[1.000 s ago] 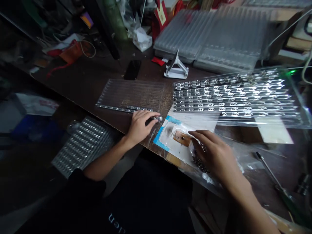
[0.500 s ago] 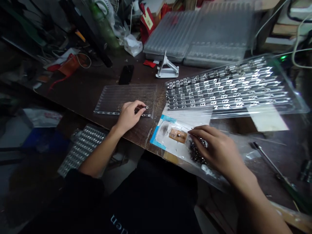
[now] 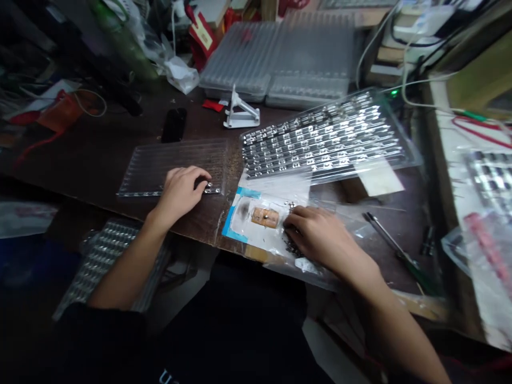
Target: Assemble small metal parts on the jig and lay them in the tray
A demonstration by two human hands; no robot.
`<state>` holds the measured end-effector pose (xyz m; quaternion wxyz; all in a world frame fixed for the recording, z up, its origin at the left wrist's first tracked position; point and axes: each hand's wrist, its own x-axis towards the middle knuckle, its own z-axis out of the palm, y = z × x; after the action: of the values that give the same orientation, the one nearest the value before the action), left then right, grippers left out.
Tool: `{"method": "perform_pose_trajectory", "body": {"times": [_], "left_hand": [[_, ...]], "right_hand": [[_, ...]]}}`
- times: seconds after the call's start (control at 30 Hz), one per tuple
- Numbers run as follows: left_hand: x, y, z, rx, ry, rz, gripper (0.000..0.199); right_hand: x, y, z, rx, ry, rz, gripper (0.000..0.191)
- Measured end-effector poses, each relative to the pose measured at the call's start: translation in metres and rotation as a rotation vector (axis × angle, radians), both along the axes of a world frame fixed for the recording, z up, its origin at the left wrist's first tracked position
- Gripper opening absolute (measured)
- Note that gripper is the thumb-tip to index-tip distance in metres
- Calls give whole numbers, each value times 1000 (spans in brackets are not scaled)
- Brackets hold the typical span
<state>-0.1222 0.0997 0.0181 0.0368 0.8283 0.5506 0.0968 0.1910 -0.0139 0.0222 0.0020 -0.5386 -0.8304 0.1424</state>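
Note:
My left hand (image 3: 182, 189) rests over the front edge of a clear ribbed plastic tray (image 3: 176, 154). Its thumb and index finger pinch a small shiny metal part (image 3: 208, 184); similar parts lie along the tray's front groove. My right hand (image 3: 320, 234) reaches down into a pile of small dark metal parts (image 3: 293, 246) on plastic film, fingers curled together; what lies between its fingertips is hidden. Just left of it sits a small brown block (image 3: 265, 217) with a tiny part on it, on a white sheet edged with blue tape (image 3: 234, 236).
A tray filled with rows of shiny metal parts (image 3: 320, 133) lies behind my right hand. Farther back are stacked clear trays (image 3: 308, 64), a white stand (image 3: 241, 113) and a black phone (image 3: 174, 125). A screwdriver-like tool (image 3: 388, 237) lies at the right.
The view has swung to the right, so everything appears farther left. My right hand's fingers have gone lower into the pile and curled. My left hand stays at the tray's front edge.

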Motion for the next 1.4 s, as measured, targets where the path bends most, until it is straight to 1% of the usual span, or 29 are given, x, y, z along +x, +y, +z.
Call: {"method": "perform_pose_trajectory", "body": {"times": [0.1,0.17,0.27,0.37,0.43,0.5,0.57,0.6,0.67,0.73,0.8,0.9,1.0,1.07,1.13,1.2,1.27,1.4], "left_hand": [[19,-2,5,15,-56,-53,17],[44,-3,9,-3,-134,-136,15],[96,0,13,-21,-256,-302,12],[153,6,12,46,-321,-436,13],[185,11,10,95,-315,-470,13],[209,15,7,117,-282,-468,12],[222,20,4,116,-250,-462,10],[225,21,3,115,-247,-466,9],[220,22,3,108,-282,-489,6],[205,17,5,70,-374,-516,7],[180,5,8,-5,-488,-517,8],[137,-22,7,-88,-597,-438,6],[100,-48,-5,-138,-628,-335,8],[86,-59,-17,-190,-641,-307,8],[80,-65,-29,-230,-650,-302,9],[80,-67,-37,-232,-652,-302,9],[82,-66,-42,-210,-637,-307,9],[84,-68,-46,-163,-583,-323,8]], "right_hand": [[-3,-1,0,-9,-22,18,18],[-4,-1,0,-13,-20,11,17],[-3,-2,2,-24,19,-21,14],[0,-2,3,-48,122,-37,12],[1,-2,2,-56,211,-13,15],[2,-2,1,-45,289,20,20],[2,-2,-2,-27,347,35,25],[3,-2,-3,-19,371,32,26],[4,-1,-6,2,413,3,25],[6,-1,-9,35,444,-39,21],[8,0,-12,84,478,-70,20],[10,2,-15,154,525,-122,23],[8,2,-14,171,531,-169,26],[5,2,-11,156,523,-179,26],[3,3,-10,134,510,-182,26],[1,3,-10,115,495,-184,26],[0,4,-11,105,481,-184,26],[-2,5,-14,105,461,-182,24]]}}
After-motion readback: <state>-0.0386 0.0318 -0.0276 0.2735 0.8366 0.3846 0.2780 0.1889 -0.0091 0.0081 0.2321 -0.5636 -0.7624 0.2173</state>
